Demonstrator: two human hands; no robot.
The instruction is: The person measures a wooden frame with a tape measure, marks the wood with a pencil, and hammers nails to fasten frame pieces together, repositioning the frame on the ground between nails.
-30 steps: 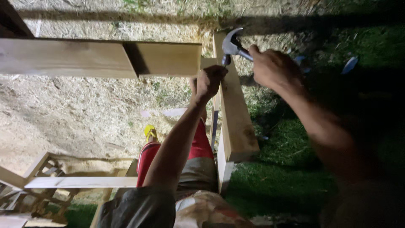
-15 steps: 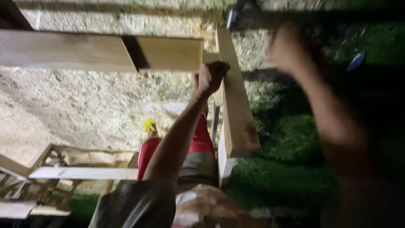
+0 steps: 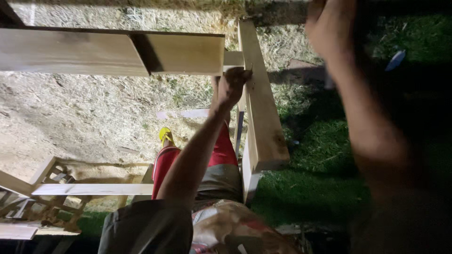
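**Asker:** Wood is what I'm told the frame is made of. Where is it, and what are the hands doing?

**Describer:** Pale sawn timber, yes. One long plank (image 3: 262, 113) runs away from the viewer, up the middle of the picture, high above the ground. A second, wider board (image 3: 110, 51) crosses from the left at the top and meets it near the far end. The left hand (image 3: 231, 85) is bunched against the plank's left side near that joint, fingers pinched together around something small, perhaps a nail; it is too small to be sure.

**Asker:** And the right hand?

**Describer:** The right hand (image 3: 329, 29) is raised at the top edge, blurred. I cannot tell whether it grips anything.

**Asker:** How would the plank handle?

**Describer:** It looks stiff and fairly heavy, with rough faces and square edges that should not slip. Gripping across its narrow sides, near the joint, seems the surest hold.

**Asker:** Count things for me.

**Describer:** Two hands, two planks up high, and one lower rail (image 3: 92, 189) at bottom left. Below are one red trouser leg (image 3: 165, 162), one yellow shoe (image 3: 165, 135), straw-strewn soil on the left and grass (image 3: 320, 178) on the right.
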